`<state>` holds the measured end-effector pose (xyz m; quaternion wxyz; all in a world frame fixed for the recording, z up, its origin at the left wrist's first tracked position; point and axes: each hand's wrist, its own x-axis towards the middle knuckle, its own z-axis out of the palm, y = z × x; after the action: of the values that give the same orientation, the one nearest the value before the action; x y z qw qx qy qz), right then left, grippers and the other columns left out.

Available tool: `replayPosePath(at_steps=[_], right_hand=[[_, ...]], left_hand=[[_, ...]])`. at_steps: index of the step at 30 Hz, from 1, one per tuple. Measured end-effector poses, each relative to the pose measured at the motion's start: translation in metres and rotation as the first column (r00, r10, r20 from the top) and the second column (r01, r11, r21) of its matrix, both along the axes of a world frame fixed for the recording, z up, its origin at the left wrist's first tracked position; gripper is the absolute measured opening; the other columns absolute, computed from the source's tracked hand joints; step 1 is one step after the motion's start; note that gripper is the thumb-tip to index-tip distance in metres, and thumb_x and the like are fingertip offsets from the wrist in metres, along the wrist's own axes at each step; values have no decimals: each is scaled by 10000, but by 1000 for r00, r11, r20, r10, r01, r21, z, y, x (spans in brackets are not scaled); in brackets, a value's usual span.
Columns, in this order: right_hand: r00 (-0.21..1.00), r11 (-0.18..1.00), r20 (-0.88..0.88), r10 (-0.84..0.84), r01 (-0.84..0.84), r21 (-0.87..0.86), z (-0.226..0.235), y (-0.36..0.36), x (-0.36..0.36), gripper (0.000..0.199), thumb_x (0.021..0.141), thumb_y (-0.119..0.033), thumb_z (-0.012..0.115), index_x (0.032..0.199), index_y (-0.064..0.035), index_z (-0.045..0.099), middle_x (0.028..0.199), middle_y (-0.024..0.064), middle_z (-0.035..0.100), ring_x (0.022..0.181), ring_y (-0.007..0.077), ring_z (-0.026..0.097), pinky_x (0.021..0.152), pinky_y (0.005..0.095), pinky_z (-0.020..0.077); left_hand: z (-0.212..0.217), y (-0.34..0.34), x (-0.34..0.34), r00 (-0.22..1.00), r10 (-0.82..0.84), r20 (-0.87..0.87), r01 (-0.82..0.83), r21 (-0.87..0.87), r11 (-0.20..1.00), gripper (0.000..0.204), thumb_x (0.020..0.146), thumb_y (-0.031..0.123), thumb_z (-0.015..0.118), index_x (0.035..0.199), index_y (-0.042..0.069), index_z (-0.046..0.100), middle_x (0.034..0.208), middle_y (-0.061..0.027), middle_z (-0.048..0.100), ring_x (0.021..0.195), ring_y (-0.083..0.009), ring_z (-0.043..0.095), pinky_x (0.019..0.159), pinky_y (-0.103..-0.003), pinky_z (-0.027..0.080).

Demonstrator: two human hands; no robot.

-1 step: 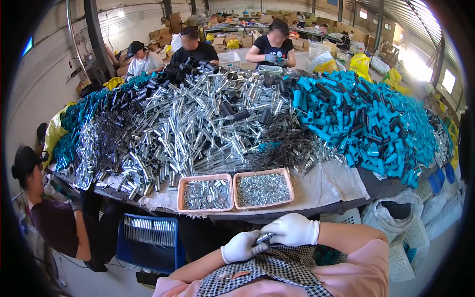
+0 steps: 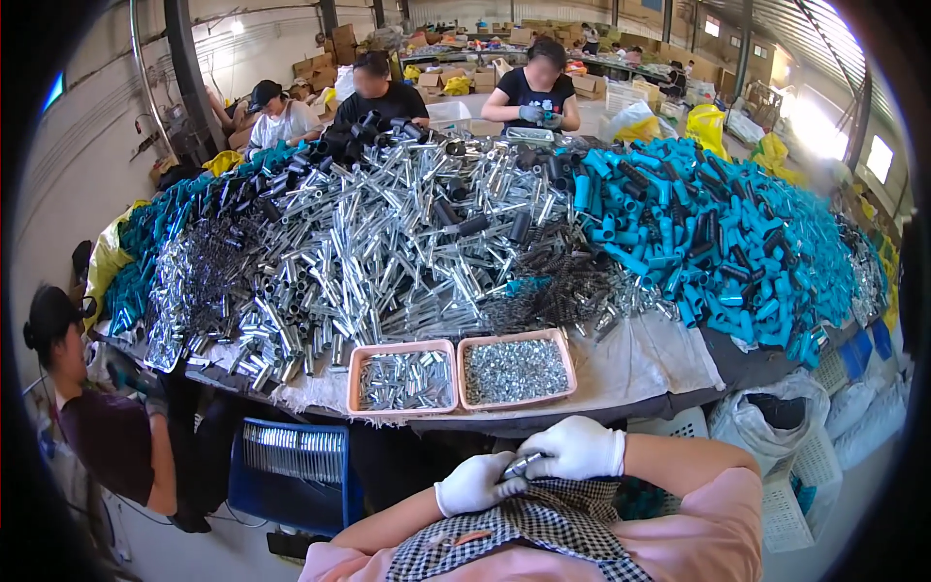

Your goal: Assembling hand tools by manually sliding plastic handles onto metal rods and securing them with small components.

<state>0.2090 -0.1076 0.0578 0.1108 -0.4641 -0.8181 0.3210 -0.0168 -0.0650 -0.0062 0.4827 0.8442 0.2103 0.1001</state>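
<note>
Nearest first: white-gloved left hand [image 2: 472, 485] and right hand [image 2: 577, 450] meet just above a black-and-white checked apron [image 2: 451, 545], sharing a small silver metal part [image 2: 522, 466]. Left fingers are curled round the lower end, right fingers pinch the upper one, so both hands are grasping. Probably one steadies while the other works it, but the gloves hide any detail. Holding it tight to the body looks like a stability thing.

Off to the left, a blue crate [image 2: 281, 500] has metal tubes [image 2: 296, 454] lined up in a neat row, I'd guess for easy counting.

Ahead, two pink trays sit side by side on the bench's near edge, likely for a short reach: left tray [image 2: 401, 411] with short metal sleeves [image 2: 405, 381], right tray [image 2: 517, 404] with tinier shiny bits [image 2: 516, 371].

Behind those: dark springs [image 2: 558, 296], a heap of silver tubes [image 2: 373, 242] mid-bench, teal plastic handles [image 2: 737, 242] on the right. Roughly grouped by kind, presumably so you can grab without sorting. Three people sit beyond.
</note>
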Motion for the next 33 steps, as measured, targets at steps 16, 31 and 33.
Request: replayPosePath(at_steps=[16, 31, 33], right_hand=[[999, 955, 0, 49, -46, 292, -1, -1, 2, 451, 881, -490, 620, 1107, -103, 669, 840, 138, 703, 760, 342, 682, 719, 436, 537], [942, 994, 334, 27, 9, -106, 5, 7, 4, 472, 925, -551, 530, 931, -102, 676, 785, 149, 684, 736, 363, 671, 651, 446, 523], [971, 990, 238, 21, -54, 129, 13, 3, 1, 469, 916, -542, 552, 969, -87, 657, 792, 144, 686, 748, 347, 677, 651, 445, 524]], left_hand=[[-1, -1, 2, 995, 34, 97, -29, -51, 998, 517, 904, 502, 635, 1056, 8, 608, 851, -227, 653, 799, -408, 649, 702, -434, 512], [-6, 2, 3, 998, 8, 54, -9, 12, 1000, 539, 910, 522, 612, 1079, 10, 589, 873, -235, 657, 832, -424, 649, 719, -452, 514], [-8, 3, 4, 999, 2, 48, -2, 2, 1000, 542, 910, 524, 611, 1078, 9, 588, 879, -239, 655, 839, -425, 648, 723, -451, 513]])
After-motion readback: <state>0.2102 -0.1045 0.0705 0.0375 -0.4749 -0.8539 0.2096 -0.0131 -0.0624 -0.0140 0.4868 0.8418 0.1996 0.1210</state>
